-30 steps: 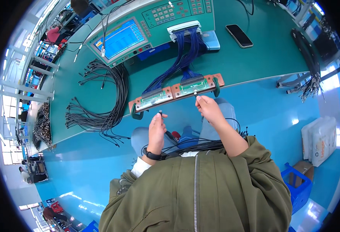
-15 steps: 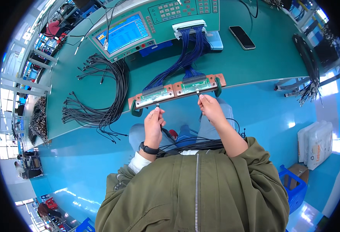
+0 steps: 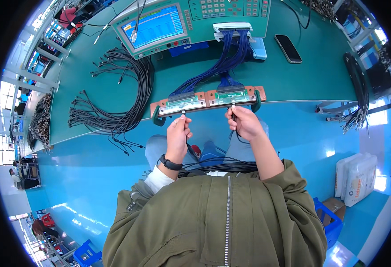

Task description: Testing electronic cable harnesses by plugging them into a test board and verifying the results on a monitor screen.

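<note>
My left hand [image 3: 177,137] is closed in a pinch on the end of a black cable, its plug up against the front edge of the left green circuit board [image 3: 184,99]. Likewise, my right hand [image 3: 247,123] pinches another black cable end at the front edge of the right green circuit board [image 3: 232,94]. Whether either plug is seated cannot be made out. Both boards sit on copper-coloured blocks [image 3: 260,92] along the table edge, with dark green clamps [image 3: 157,116] at the outer ends. Several black cables [image 3: 222,165] lie across my lap.
Blue wires [image 3: 224,60] link the boards to a green tester with a lit screen [image 3: 153,27]. A bundle of black cables [image 3: 145,89] lies left on the green table [image 3: 302,80]; a phone [image 3: 288,48] lies right. More cables [image 3: 357,80] hang over the right edge.
Both hands have come closer to the boards, fingertips now nearly at their front edges. The whole view has shifted slightly.
</note>
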